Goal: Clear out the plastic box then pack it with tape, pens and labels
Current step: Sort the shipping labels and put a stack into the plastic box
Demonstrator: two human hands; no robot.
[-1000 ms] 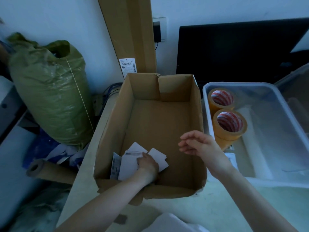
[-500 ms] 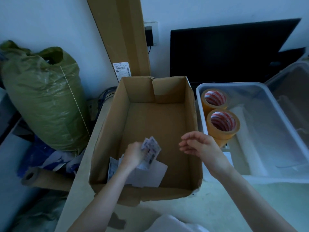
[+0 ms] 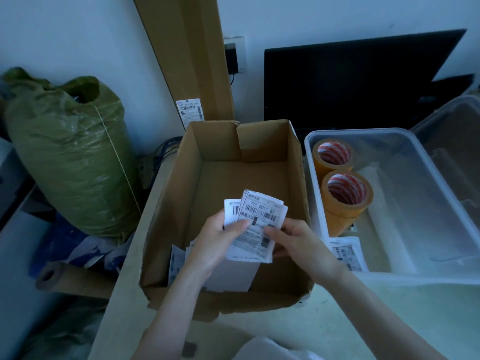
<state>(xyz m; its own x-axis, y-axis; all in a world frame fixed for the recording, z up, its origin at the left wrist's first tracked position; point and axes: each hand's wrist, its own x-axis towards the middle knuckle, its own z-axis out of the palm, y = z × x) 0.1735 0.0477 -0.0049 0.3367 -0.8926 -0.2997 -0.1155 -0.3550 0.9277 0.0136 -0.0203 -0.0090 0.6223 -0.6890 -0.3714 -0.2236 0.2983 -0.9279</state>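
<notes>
Both forearms enter from the lower edge of the view and converge above the open brown cardboard box (image 3: 226,178). The left hand (image 3: 217,242) is raised over the near half of this box, palm turned inward, with the thumb pressed on the face of a small stack of white barcode-printed paper labels (image 3: 257,219) and the fingers curled behind it. The right hand (image 3: 296,242) meets the stack from the right side; its thumb and fingertips pinch the lower right edge of the labels. The stack is fanned slightly and is held clear of the box floor.

More white paper sheets (image 3: 231,276) lie on the box floor beneath the left wrist, against the near left corner.

The clear rectangular plastic box (image 3: 405,133) stands just beside the cardboard box, on its right. It holds two tan rolls of packing tape (image 3: 346,193) with red-and-white striped cores, set along its left wall, one behind the other. A white printed label sheet (image 3: 346,252) lies flat in the near left corner.
</notes>
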